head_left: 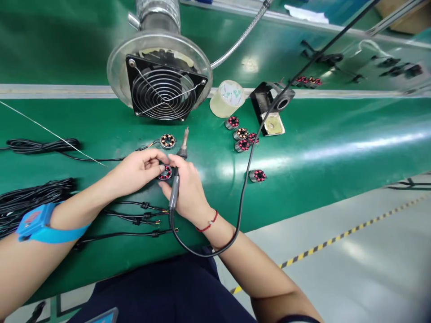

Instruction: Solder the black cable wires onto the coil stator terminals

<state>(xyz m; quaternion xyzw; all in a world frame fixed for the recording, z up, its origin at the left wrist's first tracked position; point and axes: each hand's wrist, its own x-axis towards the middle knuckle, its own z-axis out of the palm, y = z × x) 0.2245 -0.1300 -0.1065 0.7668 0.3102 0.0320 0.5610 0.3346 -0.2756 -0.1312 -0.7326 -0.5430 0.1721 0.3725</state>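
Near: blk sheathed cables, stripped multicolour ends (147, 216), L side of glossy grn worktop (303, 170). Next: small round metal stator, red windings (165, 172), between both hands; L hand (143, 172), thumb + fingers pinched on it. R hand (188, 186), fingers round blk/grey pen-shaped soldering iron (174, 190); contact w/ stator unclear. Beyond: round copper-wound stator, wired (167, 141); 5 metal stators, red/copper windings (242, 145), to R. Far: clear tape roll (222, 101); sq. blk fan, wire guard (164, 98).

A ring-shaped stator (165, 172) with red coils is sitting left of frame centre, its coil face showing. Just right of it, a grey-handled soldering iron (174, 190) is slanting, its bare metal tip pointing toward the top.
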